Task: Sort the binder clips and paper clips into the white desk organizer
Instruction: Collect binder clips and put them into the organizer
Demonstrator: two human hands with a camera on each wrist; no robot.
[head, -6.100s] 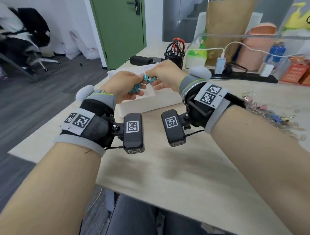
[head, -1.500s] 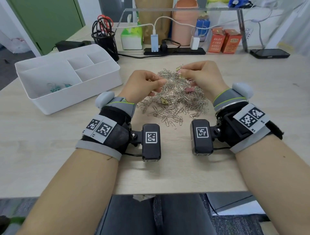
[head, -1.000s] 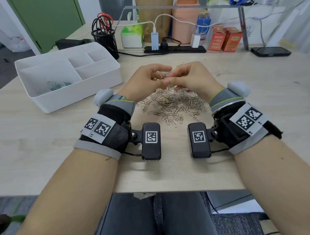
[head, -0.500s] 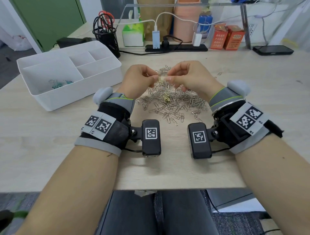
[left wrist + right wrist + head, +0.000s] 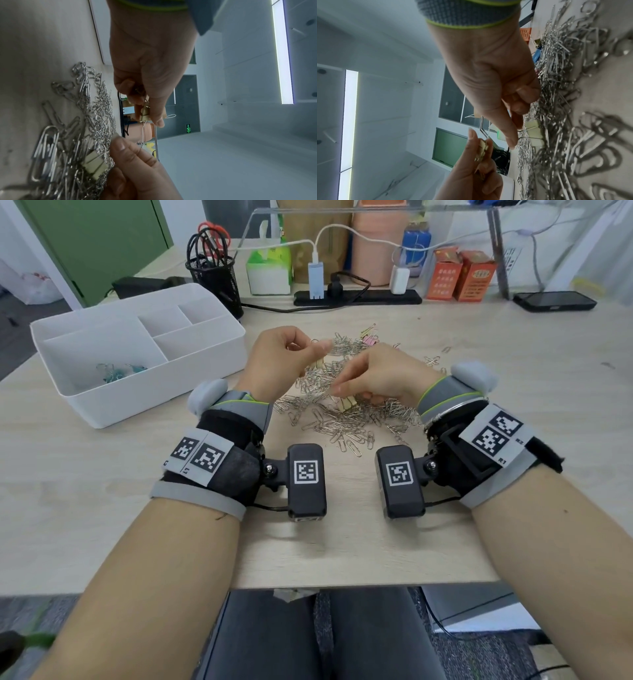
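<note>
Here my left hand (image 5: 281,354) pinches a pale yellow binder clip (image 5: 145,112) above the paper clip pile (image 5: 342,412); my right hand (image 5: 380,374) pinches the wire handle of another yellow binder clip (image 5: 346,404) lying in the pile; teal binder clips (image 5: 118,370) sit in the white desk organizer (image 5: 137,392), left of the pile

Bright, even daylight (wrist views blurred, edges warped).

Silver paper clips (image 5: 346,419) on pale wood-grain desk (image 5: 513,364); cream binder clip (image 5: 346,404), pink binder clip (image 5: 370,339), teal binder clips (image 5: 118,370) in white desk organizer (image 5: 150,392). Black mesh pen cup (image 5: 214,280), orange boxes (image 5: 460,275), green door (image 5: 99,241). Black-and-white square-code tags on grey-black wrist straps (image 5: 205,460), lime edging.
</note>
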